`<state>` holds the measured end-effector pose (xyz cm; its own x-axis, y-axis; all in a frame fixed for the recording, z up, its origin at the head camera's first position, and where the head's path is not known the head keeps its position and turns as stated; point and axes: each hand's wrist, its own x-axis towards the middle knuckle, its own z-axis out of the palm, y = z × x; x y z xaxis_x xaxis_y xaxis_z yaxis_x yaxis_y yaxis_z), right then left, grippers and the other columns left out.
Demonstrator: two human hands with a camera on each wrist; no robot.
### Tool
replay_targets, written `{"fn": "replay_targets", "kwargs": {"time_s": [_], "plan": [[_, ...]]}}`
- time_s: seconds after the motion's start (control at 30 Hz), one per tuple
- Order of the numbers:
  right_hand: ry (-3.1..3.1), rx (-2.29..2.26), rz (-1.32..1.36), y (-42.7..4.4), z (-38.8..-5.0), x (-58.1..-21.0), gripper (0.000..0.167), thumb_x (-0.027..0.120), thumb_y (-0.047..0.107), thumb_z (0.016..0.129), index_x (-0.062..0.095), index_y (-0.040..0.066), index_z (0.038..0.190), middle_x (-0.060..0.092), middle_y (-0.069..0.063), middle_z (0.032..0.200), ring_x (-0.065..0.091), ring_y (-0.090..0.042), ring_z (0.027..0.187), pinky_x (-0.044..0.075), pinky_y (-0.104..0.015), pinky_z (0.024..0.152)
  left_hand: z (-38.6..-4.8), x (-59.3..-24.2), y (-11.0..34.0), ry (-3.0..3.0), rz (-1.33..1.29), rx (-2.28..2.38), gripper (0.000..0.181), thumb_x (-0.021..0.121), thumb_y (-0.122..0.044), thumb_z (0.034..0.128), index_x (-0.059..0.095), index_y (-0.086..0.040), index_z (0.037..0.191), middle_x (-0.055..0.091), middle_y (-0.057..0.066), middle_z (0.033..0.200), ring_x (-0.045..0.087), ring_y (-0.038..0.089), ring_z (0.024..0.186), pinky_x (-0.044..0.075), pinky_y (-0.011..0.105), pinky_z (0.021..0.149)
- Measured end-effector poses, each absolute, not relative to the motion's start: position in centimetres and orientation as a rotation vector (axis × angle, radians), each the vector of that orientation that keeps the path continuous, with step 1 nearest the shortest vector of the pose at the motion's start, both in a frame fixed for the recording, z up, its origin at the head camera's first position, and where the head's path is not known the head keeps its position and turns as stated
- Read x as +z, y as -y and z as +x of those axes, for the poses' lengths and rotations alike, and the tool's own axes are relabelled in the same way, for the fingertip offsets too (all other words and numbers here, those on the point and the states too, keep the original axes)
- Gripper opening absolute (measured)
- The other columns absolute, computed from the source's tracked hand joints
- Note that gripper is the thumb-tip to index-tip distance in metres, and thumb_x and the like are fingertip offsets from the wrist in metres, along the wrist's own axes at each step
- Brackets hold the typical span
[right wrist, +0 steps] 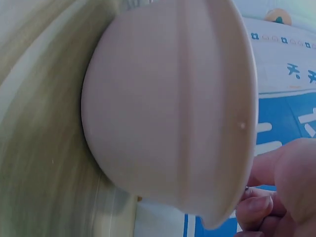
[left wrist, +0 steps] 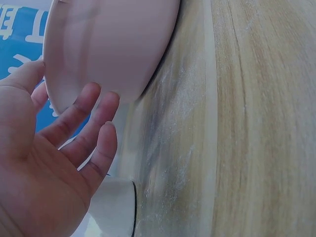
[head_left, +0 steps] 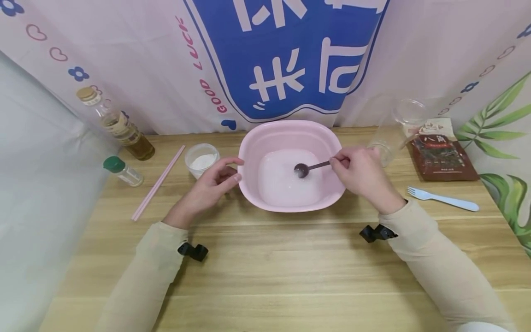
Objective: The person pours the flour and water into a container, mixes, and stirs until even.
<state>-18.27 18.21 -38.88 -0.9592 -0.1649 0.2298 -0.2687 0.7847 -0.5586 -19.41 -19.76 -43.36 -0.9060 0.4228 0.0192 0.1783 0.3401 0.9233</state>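
A pink plastic basin stands on the wooden table with whitish, wet-looking contents inside. My right hand pinches the handle of a small dark brown spoon, whose bowl is down at the contents. In the right wrist view the curled fingers of that hand are beside the rim, and the basin's wall hides the spoon's bowl. My left hand touches the basin's left rim with thumb and index finger. Its other fingers are loosely extended near the outer wall in the left wrist view.
A tub of white powder stands behind my left hand. Further left are pink chopsticks, a green-capped shaker and a corked bottle. On the right are a clear plastic container, a brown spice packet and a light blue fork.
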Motion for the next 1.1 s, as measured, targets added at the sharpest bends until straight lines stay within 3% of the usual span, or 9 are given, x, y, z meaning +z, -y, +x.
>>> {"fn": "replay_targets", "kwargs": {"time_s": [0.2,0.3,0.43,0.6,0.8,0.9,1.1], "plan": [[2.765,0.893,0.291,-18.7,-18.7,-39.2,0.02,0.07,0.013,0.099,0.08,-0.003,0.095,0.075,-0.018,0.079,0.066,-0.04,0.085,0.028,-0.058,0.102,-19.4,-43.3,19.7,-2.388,0.555,1.597,0.039,0.06,-0.005,0.1092,0.053,-0.002,0.148,0.072,0.03,0.122,0.072,0.01,0.096,0.06,0.032,0.081],[2.767,0.934,0.297,-18.6,-18.9,-39.4,0.02,0.069,0.012,0.099,0.081,-0.004,0.096,0.075,-0.018,0.079,0.066,-0.037,0.081,0.037,-0.049,0.095,-19.3,-43.3,19.8,-2.389,0.552,1.597,0.039,0.06,-0.005,0.1091,0.053,-0.002,0.148,0.072,0.03,0.121,0.072,0.01,0.096,0.06,0.031,0.08],[2.793,0.991,0.364,-17.9,-18.9,-39.6,0.018,0.07,0.01,0.1,0.083,-0.002,0.097,0.072,-0.014,0.078,0.062,-0.031,0.077,0.038,-0.038,0.085,-19.3,-43.3,19.8,-2.39,0.545,1.592,0.039,0.06,-0.005,0.1092,0.053,-0.003,0.148,0.072,0.029,0.122,0.071,0.011,0.096,0.06,0.031,0.08],[2.813,0.929,0.535,-16.7,-18.7,-39.6,0.014,0.072,0.01,0.098,0.082,0.002,0.092,0.064,-0.007,0.072,0.056,-0.03,0.082,0.027,-0.047,0.094,-19.4,-43.4,19.8,-2.388,0.552,1.591,0.04,0.06,-0.006,0.1095,0.053,-0.003,0.149,0.072,0.029,0.123,0.072,0.011,0.098,0.06,0.032,0.082],[2.816,0.799,0.808,-15.9,-18.1,-39.3,0.01,0.075,0.012,0.099,0.082,0.008,0.092,0.061,0.001,0.071,0.054,-0.023,0.083,0.024,-0.046,0.088,-19.3,-43.5,19.8,-2.394,0.552,1.587,0.04,0.06,-0.007,0.1096,0.053,-0.004,0.149,0.072,0.028,0.123,0.072,0.011,0.098,0.06,0.034,0.083],[2.828,0.783,0.909,-16.0,-17.7,-39.1,0.01,0.074,0.013,0.1,0.082,0.01,0.095,0.067,0.003,0.077,0.055,-0.021,0.086,0.024,-0.046,0.088,-19.3,-43.5,19.8,-2.396,0.545,1.583,0.039,0.06,-0.007,0.1097,0.053,-0.005,0.148,0.073,0.028,0.123,0.072,0.016,0.099,0.06,0.034,0.081],[2.825,0.769,0.922,-17.1,-17.2,-39.0,0.007,0.076,0.012,0.099,0.082,0.011,0.094,0.07,0.003,0.081,0.055,-0.02,0.087,0.026,-0.044,0.087,-19.3,-43.5,19.8,-2.393,0.537,1.589,0.039,0.06,-0.008,0.1096,0.053,-0.006,0.148,0.073,0.027,0.122,0.071,0.041,0.102,0.059,0.034,0.079]]}}
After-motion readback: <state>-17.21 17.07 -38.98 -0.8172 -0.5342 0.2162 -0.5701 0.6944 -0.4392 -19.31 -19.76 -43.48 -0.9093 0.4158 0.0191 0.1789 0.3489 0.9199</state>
